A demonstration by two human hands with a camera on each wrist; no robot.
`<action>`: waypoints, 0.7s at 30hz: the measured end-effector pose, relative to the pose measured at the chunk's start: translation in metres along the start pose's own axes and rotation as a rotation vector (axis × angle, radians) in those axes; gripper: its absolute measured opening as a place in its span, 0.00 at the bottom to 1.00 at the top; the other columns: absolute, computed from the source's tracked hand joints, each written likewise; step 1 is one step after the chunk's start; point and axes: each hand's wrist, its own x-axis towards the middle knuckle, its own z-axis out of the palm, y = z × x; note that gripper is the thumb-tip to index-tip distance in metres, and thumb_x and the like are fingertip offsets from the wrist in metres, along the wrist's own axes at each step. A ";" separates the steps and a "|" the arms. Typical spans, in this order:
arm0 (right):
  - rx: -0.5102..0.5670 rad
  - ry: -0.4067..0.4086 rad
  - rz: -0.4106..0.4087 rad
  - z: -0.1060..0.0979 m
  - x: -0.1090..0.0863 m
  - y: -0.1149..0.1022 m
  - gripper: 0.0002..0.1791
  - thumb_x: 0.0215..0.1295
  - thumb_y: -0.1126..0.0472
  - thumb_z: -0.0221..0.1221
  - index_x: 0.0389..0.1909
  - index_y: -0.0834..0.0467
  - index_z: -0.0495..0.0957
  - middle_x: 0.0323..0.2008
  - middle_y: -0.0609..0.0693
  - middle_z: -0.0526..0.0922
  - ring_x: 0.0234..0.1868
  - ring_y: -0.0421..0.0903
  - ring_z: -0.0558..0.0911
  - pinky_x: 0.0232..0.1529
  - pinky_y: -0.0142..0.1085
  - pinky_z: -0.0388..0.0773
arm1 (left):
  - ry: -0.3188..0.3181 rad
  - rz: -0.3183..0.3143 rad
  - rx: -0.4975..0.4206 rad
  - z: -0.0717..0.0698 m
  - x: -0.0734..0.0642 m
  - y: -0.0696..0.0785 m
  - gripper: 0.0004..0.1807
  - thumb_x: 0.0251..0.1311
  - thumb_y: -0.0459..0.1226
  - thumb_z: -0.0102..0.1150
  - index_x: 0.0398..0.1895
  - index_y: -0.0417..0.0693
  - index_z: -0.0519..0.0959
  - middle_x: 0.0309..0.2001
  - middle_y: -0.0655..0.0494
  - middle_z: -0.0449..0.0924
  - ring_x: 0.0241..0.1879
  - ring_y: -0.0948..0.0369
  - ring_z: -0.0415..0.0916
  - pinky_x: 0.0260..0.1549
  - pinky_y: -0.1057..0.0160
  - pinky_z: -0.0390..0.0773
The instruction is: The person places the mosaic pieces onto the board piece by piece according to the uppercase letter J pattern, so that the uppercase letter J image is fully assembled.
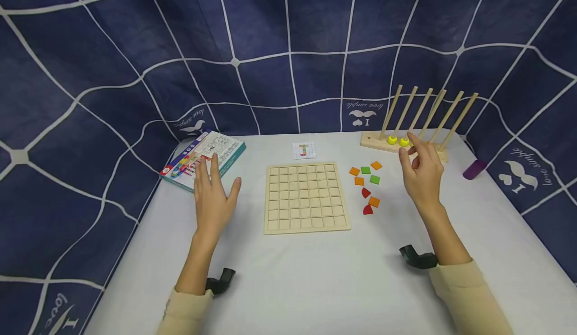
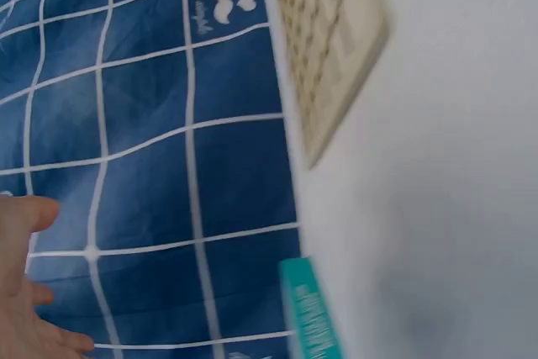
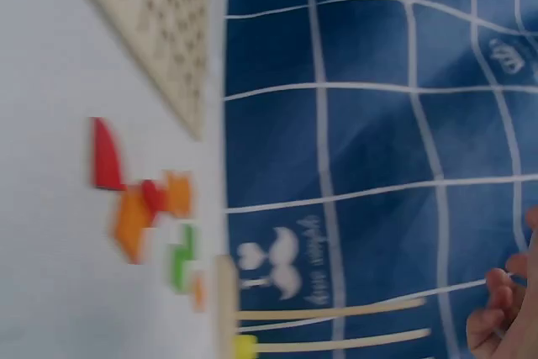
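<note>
Beige cloth sleeves [image 1: 469,297]; left hand [image 1: 212,202] spread, right hand [image 1: 423,175] loosely curled; between, a square, gridded wooden board [image 1: 307,198].

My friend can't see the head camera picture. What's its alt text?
A person's left hand and right hand flank a wooden grid board on a white table, with coloured tiles, a pattern card, a box and a pegged rack nearby.

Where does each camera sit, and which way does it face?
Head: worn on head, facing forward and down at the grid board; left hand, right hand, sleeves show.
Left wrist: on that wrist, facing across the table to blue cloth; left fingers show.
Right wrist: on that wrist, facing loose tiles and cloth; right fingers show.
Both wrist views share the board and cloth.
</note>
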 end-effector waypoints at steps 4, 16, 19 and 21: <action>0.027 -0.020 0.096 0.012 -0.016 0.016 0.22 0.65 0.56 0.54 0.58 0.59 0.73 0.20 0.54 0.70 0.19 0.45 0.63 0.20 0.30 0.56 | 0.009 -0.023 -0.144 0.018 -0.014 -0.005 0.41 0.62 0.48 0.53 0.72 0.46 0.46 0.70 0.38 0.43 0.69 0.44 0.38 0.62 0.39 0.46; 0.007 -0.295 0.299 0.043 -0.039 0.066 0.26 0.60 0.49 0.59 0.55 0.61 0.75 0.03 0.44 0.57 0.06 0.36 0.51 0.07 0.32 0.48 | -0.282 -0.105 -0.424 0.065 -0.036 -0.022 0.46 0.61 0.47 0.56 0.73 0.45 0.41 0.71 0.44 0.44 0.69 0.49 0.42 0.64 0.46 0.49; -0.018 -0.346 0.299 0.051 -0.039 0.078 0.26 0.60 0.50 0.59 0.55 0.62 0.75 0.04 0.44 0.57 0.07 0.39 0.53 0.08 0.32 0.50 | -0.405 -0.072 -0.431 0.076 -0.041 -0.028 0.49 0.59 0.48 0.58 0.73 0.48 0.38 0.72 0.46 0.42 0.70 0.50 0.40 0.65 0.47 0.46; -0.040 -0.379 0.300 0.056 -0.037 0.085 0.26 0.60 0.50 0.60 0.55 0.62 0.75 0.04 0.44 0.57 0.07 0.40 0.54 0.09 0.33 0.52 | -0.492 -0.038 -0.410 0.082 -0.045 -0.031 0.51 0.57 0.51 0.59 0.73 0.49 0.36 0.73 0.48 0.39 0.70 0.51 0.38 0.65 0.48 0.45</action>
